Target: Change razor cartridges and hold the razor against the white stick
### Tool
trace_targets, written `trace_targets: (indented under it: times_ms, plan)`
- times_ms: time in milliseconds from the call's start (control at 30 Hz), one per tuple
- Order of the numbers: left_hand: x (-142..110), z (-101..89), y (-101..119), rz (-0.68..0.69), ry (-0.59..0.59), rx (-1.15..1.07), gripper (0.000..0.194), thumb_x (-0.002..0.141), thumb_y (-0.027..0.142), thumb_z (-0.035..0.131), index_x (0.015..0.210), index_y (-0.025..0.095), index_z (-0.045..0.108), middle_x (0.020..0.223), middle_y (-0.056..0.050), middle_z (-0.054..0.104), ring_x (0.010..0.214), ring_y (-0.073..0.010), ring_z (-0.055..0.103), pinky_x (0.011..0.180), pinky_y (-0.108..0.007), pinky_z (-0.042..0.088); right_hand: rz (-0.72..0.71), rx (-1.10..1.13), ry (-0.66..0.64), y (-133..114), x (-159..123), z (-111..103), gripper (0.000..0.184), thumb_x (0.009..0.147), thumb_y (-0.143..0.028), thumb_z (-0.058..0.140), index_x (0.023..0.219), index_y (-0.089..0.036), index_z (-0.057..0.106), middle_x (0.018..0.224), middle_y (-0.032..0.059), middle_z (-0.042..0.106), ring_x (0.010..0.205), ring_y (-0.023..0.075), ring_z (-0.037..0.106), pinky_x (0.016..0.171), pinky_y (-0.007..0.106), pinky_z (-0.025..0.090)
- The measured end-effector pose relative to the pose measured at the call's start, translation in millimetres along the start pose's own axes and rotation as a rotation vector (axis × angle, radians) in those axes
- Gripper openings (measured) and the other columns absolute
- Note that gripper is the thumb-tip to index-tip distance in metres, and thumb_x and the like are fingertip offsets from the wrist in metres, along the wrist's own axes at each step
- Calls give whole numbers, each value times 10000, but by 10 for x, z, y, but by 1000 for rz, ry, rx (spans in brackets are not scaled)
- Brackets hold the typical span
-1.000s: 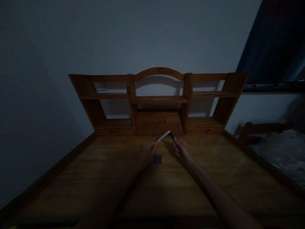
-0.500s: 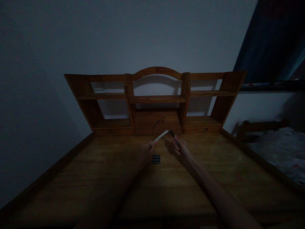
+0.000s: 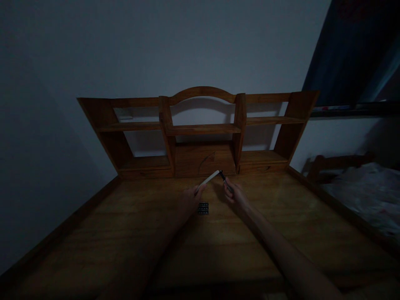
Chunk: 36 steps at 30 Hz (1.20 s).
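Observation:
Over the far middle of a wooden desk [image 3: 131, 233], my left hand [image 3: 192, 196] pinches the lower end of a thin white strip [image 3: 208, 179] that slants up to the right. My right hand [image 3: 235, 194] is closed on a small dark tool [image 3: 225, 180] whose tip meets the strip's upper end. Just below my left hand, a small dark block with rows of light dots [image 3: 203, 208] lies flat on the desk. The light is dim, so finer detail is lost.
A wooden hutch [image 3: 200, 130] with open shelves and an arched top stands at the back of the desk against a pale wall. Raised rails edge the desk's left and right sides. A bed with a wooden frame [image 3: 359, 183] lies at the right, and a dark curtain hangs above it.
The view has drifted so everything sits slightly further left. Both hands keep the same hold, with the strip and the tool still joined at their tips.

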<state>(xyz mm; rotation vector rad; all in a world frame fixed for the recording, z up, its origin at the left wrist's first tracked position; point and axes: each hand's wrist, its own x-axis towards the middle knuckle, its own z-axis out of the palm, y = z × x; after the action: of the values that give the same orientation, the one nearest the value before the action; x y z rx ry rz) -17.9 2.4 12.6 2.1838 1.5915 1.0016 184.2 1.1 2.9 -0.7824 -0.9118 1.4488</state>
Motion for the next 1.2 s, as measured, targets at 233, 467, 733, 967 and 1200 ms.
trace_targets:
  times_ms: [233, 467, 733, 967, 1200]
  plan:
    - [25, 54, -60, -38, 15, -69, 532, 937, 551, 311, 864, 188, 693, 755, -34, 689, 680, -158, 614, 617, -250, 381, 8, 20, -10, -79, 10, -30, 444, 748, -616, 644, 682, -198, 508, 401, -125, 238, 298, 41, 149, 300, 192, 105]
    - [8, 47, -63, -32, 33, -134, 544, 939, 551, 288, 865, 183, 681, 721, -30, 670, 635, -151, 596, 584, -248, 372, -2, -115, 51, -49, 27, -60, 483, 743, -658, 613, 668, -191, 522, 412, -100, 309, 314, 45, 219, 295, 176, 138]
    - [4, 71, -75, -21, 8, -129, 536, 933, 561, 298, 934, 204, 698, 804, -28, 704, 721, -165, 629, 641, -248, 408, -28, -228, 17, -4, -12, 11, 497, 739, -666, 610, 646, -184, 538, 409, -85, 356, 313, 49, 263, 290, 178, 167]
    - [15, 72, -53, -33, -16, -140, 524, 934, 550, 308, 947, 200, 697, 876, -47, 717, 768, -174, 637, 690, -259, 424, -45, -179, 31, -16, -30, 36, 484, 730, -656, 626, 649, -188, 534, 422, -83, 361, 325, 49, 253, 302, 184, 165]
    - [27, 91, -87, -15, 4, -133, 510, 940, 528, 319, 852, 194, 693, 788, -46, 700, 739, -169, 630, 673, -259, 421, -45, -155, 64, -19, -33, 34, 457, 738, -632, 636, 693, -188, 540, 457, -86, 377, 342, 47, 250, 305, 172, 161]
